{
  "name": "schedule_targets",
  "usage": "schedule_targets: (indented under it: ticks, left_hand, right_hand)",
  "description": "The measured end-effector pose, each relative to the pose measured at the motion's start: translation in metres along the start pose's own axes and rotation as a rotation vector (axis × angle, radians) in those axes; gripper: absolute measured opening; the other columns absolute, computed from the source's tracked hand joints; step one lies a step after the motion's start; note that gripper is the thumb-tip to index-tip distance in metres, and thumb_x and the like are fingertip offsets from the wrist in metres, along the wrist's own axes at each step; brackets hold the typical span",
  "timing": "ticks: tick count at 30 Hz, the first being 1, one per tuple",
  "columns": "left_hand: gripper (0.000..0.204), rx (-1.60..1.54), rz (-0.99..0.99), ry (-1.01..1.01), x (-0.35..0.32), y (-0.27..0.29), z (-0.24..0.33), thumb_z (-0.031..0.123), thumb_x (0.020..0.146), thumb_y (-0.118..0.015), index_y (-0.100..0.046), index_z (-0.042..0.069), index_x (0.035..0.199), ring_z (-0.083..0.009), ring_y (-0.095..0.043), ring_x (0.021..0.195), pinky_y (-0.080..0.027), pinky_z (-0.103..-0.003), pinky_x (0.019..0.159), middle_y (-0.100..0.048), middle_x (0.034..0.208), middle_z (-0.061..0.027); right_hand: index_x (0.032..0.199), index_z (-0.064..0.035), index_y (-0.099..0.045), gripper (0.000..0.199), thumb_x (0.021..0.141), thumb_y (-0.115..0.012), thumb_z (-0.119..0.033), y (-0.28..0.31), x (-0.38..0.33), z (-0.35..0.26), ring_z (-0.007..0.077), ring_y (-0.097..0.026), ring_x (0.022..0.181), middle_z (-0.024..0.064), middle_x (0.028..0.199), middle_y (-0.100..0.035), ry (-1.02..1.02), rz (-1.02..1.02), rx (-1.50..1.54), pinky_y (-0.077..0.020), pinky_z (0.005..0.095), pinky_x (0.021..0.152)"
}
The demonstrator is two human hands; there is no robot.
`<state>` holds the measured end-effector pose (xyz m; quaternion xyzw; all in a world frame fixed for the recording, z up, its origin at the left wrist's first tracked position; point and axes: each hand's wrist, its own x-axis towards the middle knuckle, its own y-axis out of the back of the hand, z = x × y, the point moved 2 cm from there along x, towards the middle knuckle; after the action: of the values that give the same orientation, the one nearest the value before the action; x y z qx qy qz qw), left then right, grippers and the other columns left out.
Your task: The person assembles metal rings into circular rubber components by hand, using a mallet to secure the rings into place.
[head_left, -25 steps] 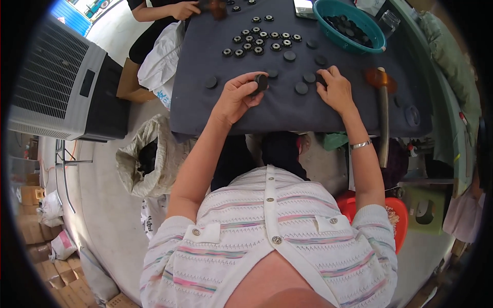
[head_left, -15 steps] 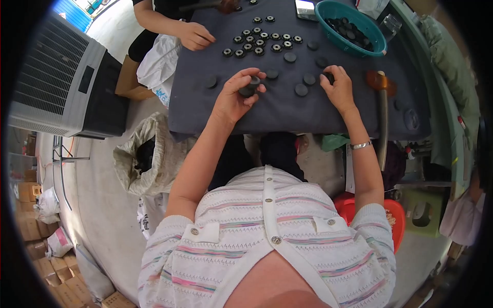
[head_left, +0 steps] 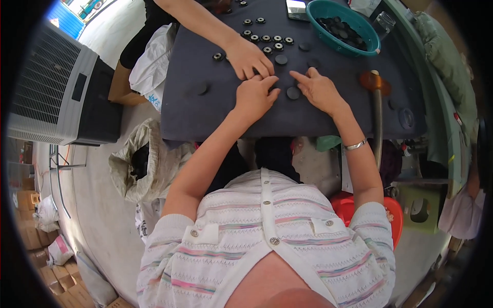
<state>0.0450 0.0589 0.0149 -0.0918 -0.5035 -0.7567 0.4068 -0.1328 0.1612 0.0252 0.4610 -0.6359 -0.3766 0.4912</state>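
The left hand [head_left: 255,96] lies knuckles-up on the dark surface [head_left: 215,110], its fingers curled inward with the tips pressed down; whether they pinch anything underneath cannot be told. Just to its right, near but apart, the right hand [head_left: 319,91] rests half open, forefinger stretched toward the left hand's fingertips, holding nothing that shows. A dark round disc [head_left: 293,93] lies flat on the surface between the two hands, touching or just beside the right hand's thumb side.

Straight beyond the left hand, a co-worker's hand [head_left: 250,60] comes in from the far left and presses down almost against the left hand's fingertips, so that way is closed. Past it sits a row of small ringed black pieces [head_left: 271,39], with two more flat discs [head_left: 281,59] beyond the gap between the hands. Far to the right of the right hand stands a teal bowl [head_left: 343,32] filled with dark pieces, and nearer on that side an orange-headed tool [head_left: 376,83] lies with its pale handle running toward the near edge.

Left of the left hand the surface is bare cloth save for one lone disc [head_left: 202,89], well apart. The near edge of the surface runs just behind both wrists. Below the left edge a grey sack [head_left: 134,169] stands open on the floor beside a grey fan unit [head_left: 49,92].
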Motion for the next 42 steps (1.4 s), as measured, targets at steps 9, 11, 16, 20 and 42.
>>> schedule_targets:
  ticks: [9, 11, 16, 20, 42]
  left_hand:
    - [0.027, 0.134, -0.122, 0.041, -0.011, 0.010, 0.022, 0.021, 0.076, -0.072, -0.068, 0.011, 0.100, -0.0296, -0.065, 0.073, -0.051, -0.040, 0.063, -0.064, 0.083, -0.0116]
    - [0.027, -0.003, -0.072, -0.035, -0.007, 0.006, 0.033, 0.018, 0.076, -0.071, -0.067, 0.010, 0.101, -0.0298, -0.065, 0.072, -0.051, -0.039, 0.062, -0.063, 0.082, -0.0112]
    - [0.024, -0.017, -0.048, -0.057, 0.004, -0.001, 0.033, 0.014, 0.075, -0.069, -0.067, 0.009, 0.099, -0.0296, -0.063, 0.069, -0.050, -0.039, 0.061, -0.063, 0.084, -0.0100]
    - [0.022, -0.116, -0.042, -0.036, -0.002, 0.004, 0.024, 0.013, 0.074, -0.069, -0.067, 0.007, 0.094, -0.0291, -0.063, 0.068, -0.049, -0.038, 0.060, -0.062, 0.080, -0.0105]
    - [0.032, 0.105, -0.316, -0.009, 0.003, -0.018, 0.027, 0.030, 0.080, -0.067, -0.062, 0.012, 0.105, -0.0354, -0.064, 0.076, -0.051, -0.045, 0.065, -0.063, 0.088, -0.0147]
  right_hand:
    - [0.109, -0.0131, -0.061, 0.030, 0.080, -0.067, -0.017, 0.013, 0.016, 0.024, 0.0363, -0.062, 0.081, 0.0169, 0.092, -0.055, -0.140, 0.176, 0.084, -0.0517, 0.0442, 0.071]
    - [0.108, -0.0127, -0.061, 0.030, 0.079, -0.066, -0.017, 0.017, 0.024, 0.036, 0.0369, -0.062, 0.082, 0.0175, 0.092, -0.056, -0.227, 0.275, 0.034, -0.0519, 0.0447, 0.072]
    - [0.114, -0.0135, -0.062, 0.032, 0.082, -0.064, -0.019, 0.003, 0.040, 0.043, 0.0381, -0.064, 0.091, 0.0211, 0.104, -0.059, -0.357, -0.032, -0.192, -0.0535, 0.0445, 0.079]
    - [0.108, -0.0086, -0.062, 0.028, 0.083, -0.065, -0.020, 0.005, 0.045, 0.038, 0.0369, -0.064, 0.094, 0.0208, 0.102, -0.062, -0.374, -0.060, -0.213, -0.0537, 0.0437, 0.081]
    - [0.099, -0.0057, -0.058, 0.022, 0.079, -0.067, -0.007, 0.008, 0.050, 0.058, 0.0134, -0.054, 0.050, 0.0040, 0.077, -0.058, -0.593, 0.397, 1.209, -0.0387, 0.0237, 0.039]
